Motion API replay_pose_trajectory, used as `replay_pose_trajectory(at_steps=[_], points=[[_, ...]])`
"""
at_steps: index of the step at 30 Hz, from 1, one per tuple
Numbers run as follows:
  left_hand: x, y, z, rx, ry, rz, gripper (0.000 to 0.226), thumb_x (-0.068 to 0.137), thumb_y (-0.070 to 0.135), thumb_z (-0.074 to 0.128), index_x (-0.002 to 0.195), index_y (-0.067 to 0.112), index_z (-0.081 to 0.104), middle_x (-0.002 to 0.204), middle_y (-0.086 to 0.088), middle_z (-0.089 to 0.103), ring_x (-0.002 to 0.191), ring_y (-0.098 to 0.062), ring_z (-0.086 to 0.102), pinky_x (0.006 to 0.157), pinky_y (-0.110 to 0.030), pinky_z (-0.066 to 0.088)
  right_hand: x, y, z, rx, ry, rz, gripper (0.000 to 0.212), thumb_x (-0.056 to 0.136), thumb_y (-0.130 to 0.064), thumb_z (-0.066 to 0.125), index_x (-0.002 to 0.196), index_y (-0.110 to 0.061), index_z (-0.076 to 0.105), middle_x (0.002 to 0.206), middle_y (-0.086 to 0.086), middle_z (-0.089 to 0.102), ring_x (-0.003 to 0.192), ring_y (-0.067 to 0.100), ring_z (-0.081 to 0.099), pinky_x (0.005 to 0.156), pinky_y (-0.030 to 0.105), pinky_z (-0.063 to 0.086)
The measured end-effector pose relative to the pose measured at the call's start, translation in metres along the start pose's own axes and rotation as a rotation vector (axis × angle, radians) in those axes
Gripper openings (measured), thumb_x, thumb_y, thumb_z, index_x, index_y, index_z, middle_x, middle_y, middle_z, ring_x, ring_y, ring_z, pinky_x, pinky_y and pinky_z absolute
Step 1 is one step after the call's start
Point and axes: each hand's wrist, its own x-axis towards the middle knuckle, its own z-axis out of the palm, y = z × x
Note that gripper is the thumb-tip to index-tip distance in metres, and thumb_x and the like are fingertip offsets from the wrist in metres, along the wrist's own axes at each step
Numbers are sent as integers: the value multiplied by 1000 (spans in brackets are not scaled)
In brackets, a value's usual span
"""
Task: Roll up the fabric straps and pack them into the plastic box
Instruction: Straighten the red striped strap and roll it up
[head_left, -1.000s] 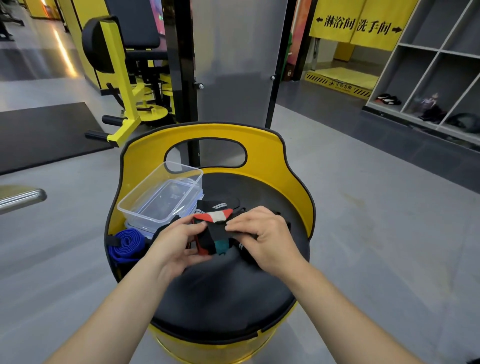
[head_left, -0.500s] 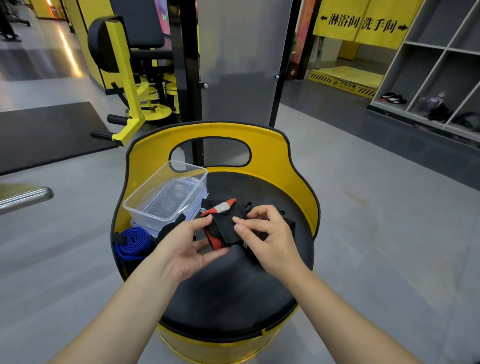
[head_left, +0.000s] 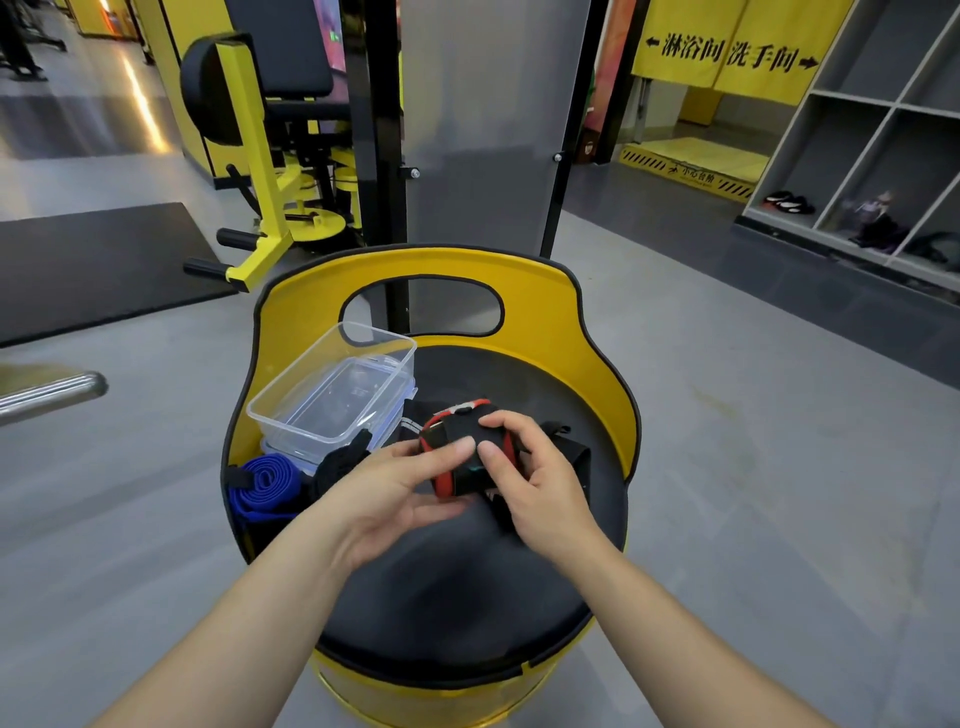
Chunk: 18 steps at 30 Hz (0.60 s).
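Over the black seat pad I hold a black fabric strap with red edging (head_left: 457, 447), partly rolled into a thick bundle. My left hand (head_left: 400, 488) cups it from below and the left, thumb on top. My right hand (head_left: 535, 478) pinches it from the right, thumb and fingers curled round the roll. A loose black tail of the strap (head_left: 566, 452) trails behind my right hand. The clear plastic box (head_left: 332, 389) sits open and empty at the seat's back left, stacked on its lid. A blue rolled strap (head_left: 265, 483) and a black strap (head_left: 340, 460) lie left of my hands.
Everything rests on a round black seat with a yellow backrest (head_left: 519, 312) that has an oval cut-out. Grey floor surrounds it. A yellow gym machine (head_left: 270, 202) stands behind left, a metal bar end (head_left: 52, 395) at the left, and grey shelving (head_left: 872, 156) at the right.
The strap has gone from a loose flat bunch to a tighter roll, lifted slightly off the seat. My right thumb has come round onto the front of the roll.
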Motion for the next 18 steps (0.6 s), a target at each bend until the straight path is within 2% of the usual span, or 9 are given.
replay_pose_trajectory(at_steps=[3, 6, 9, 12, 14, 16, 18], points=[[2, -4, 0, 0, 47, 90, 69, 69, 11, 85, 132, 23, 61, 124, -18, 70, 104, -41, 72, 93, -58, 57, 1, -2, -1, 28, -12, 18, 29, 90, -48, 63, 118, -42, 64, 124, -9, 66, 117, 16, 63, 102, 49, 51], [3, -3, 1, 10, 48, 154, 56, 70, 10, 83, 123, 20, 68, 115, -20, 73, 100, -41, 74, 83, -54, 61, 0, -5, -6, 125, -74, 56, 27, 94, -32, 69, 121, -37, 66, 123, -8, 68, 116, 18, 66, 101, 51, 53], [4, -10, 5, -28, 81, 165, 56, 68, 10, 83, 121, 17, 68, 113, -22, 73, 98, -42, 74, 75, -51, 63, 0, -3, -11, 114, -68, 54, 29, 96, -17, 70, 117, -37, 69, 118, -12, 71, 112, 14, 68, 99, 48, 55], [6, -18, 7, -71, 101, 184, 57, 68, 9, 83, 123, 14, 67, 113, -22, 74, 99, -42, 73, 76, -51, 63, 0, -2, -8, 65, -21, 27, 32, 94, -24, 70, 121, -41, 69, 129, -9, 66, 123, 14, 62, 106, 47, 50], [7, -20, 10, -136, 89, 197, 55, 73, 6, 79, 126, 12, 64, 116, -20, 73, 104, -42, 72, 78, -50, 63, 0, -4, -4, 28, 11, 9, 44, 94, -28, 69, 134, -45, 59, 142, -13, 55, 132, 10, 54, 111, 42, 47], [9, -21, 12, -226, 82, 204, 49, 78, 5, 75, 125, 12, 64, 119, -18, 73, 107, -42, 71, 77, -48, 63, 0, -11, -2, 120, 44, 129, 65, 92, -31, 74, 147, -48, 43, 146, -24, 43, 130, 5, 54, 107, 34, 50], [10, -22, 14, -279, 76, 195, 43, 82, 6, 72, 124, 13, 63, 121, -16, 73, 106, -42, 71, 79, -46, 63, 1, -20, -4, 193, 68, 335, 76, 85, -39, 81, 149, -39, 40, 141, -23, 46, 123, 3, 59, 105, 34, 52]])
